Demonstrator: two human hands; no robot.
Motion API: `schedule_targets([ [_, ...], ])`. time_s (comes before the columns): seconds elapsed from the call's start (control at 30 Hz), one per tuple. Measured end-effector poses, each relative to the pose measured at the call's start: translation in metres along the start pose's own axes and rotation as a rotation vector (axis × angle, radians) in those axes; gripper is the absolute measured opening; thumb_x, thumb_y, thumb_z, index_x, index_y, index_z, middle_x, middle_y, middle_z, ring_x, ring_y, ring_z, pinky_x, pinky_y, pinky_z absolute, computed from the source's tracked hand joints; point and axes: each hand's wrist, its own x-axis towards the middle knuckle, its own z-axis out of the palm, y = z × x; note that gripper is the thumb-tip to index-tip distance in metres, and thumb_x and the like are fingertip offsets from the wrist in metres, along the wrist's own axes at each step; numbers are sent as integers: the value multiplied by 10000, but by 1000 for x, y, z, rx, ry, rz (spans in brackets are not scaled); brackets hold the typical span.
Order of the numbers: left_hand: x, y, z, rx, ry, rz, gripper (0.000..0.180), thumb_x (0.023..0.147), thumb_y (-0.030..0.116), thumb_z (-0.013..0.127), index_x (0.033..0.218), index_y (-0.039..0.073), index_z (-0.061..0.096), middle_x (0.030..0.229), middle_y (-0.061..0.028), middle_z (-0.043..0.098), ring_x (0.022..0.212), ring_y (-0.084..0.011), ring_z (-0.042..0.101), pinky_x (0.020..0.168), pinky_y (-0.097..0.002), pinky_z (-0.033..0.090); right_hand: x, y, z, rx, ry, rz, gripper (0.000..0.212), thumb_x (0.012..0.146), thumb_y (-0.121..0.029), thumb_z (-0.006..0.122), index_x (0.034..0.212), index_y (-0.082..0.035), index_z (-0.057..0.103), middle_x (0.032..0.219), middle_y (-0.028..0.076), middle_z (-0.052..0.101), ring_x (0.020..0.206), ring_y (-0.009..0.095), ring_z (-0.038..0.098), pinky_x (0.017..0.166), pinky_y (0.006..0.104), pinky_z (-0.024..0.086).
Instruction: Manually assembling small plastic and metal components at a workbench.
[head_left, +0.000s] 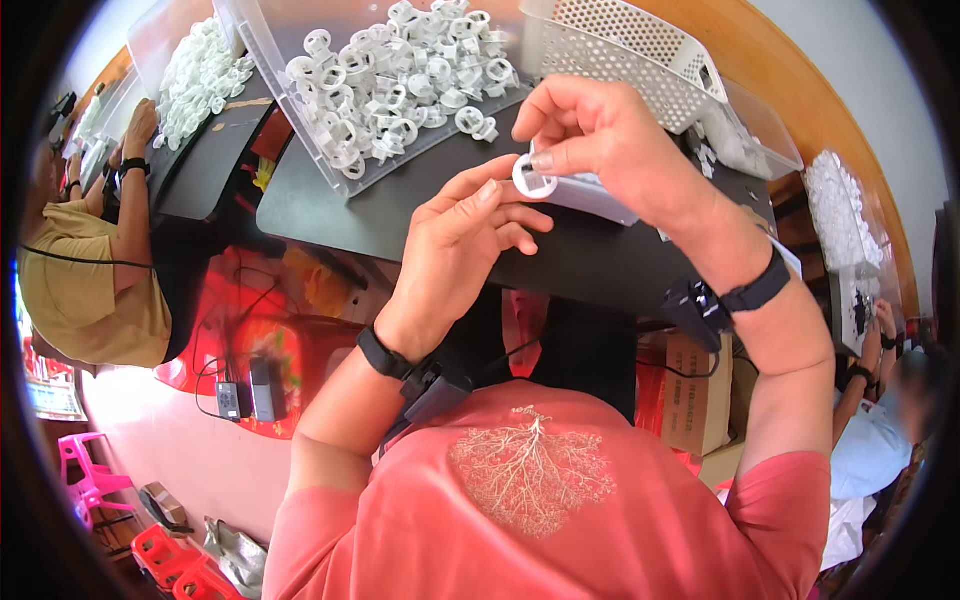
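Over the dark table, a small white ring-shaped plastic part (534,179) is between my two hands. My left hand (468,225) pinches its left side with thumb and index finger, the other fingers loosely curled. From above right, my right hand (612,145) grips the top edge between thumb and fingertips. Whether a second small piece is in the right fingers cannot be made out. Just beneath lies a small pale tray (590,198), partly covered by the right hand. Beyond my left hand, a clear plastic bin (375,183) holds a heap of similar ring parts (410,75).
A white perforated basket (625,45) stands at the back, with a clear container (765,150) beside it. More white parts are heaped at far left (200,85) and far right (845,210). Co-workers sit on both sides. Cables and a cardboard box (697,395) are below the table (330,215).
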Motion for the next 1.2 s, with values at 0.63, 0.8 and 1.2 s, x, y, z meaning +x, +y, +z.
schedule_targets([
  [0.63, -9, -63, 24, -114, -190, -294, 332, 982, 263, 629, 1164, -15, 609, 1013, -157, 677, 851, -246, 671, 652, -321, 516, -116, 25, 9, 218, 279, -94, 171, 883, 82, 595, 1041, 39, 646, 724, 19, 587, 585, 86, 597, 567, 245, 522],
  [0.8, -6, -65, 17, -121, -244, -334, 321, 975, 263, 623, 1135, -15, 619, 995, -130, 674, 823, -224, 654, 651, -317, 502, -116, 31, 6, 43, 280, -172, 168, 874, 56, 615, 1039, 38, 643, 710, 32, 595, 598, 100, 624, 586, 249, 524],
  [1.2, -6, -60, 28, -59, -107, -297, 262, 971, 198, 641, 1126, -13, 619, 995, -105, 675, 827, -201, 650, 663, -321, 523, -123, 41, 19, -749, 537, -556, 293, 751, -66, 721, 1029, -93, 635, 850, 45, 653, 787, 250, 644, 715, 370, 435],
])
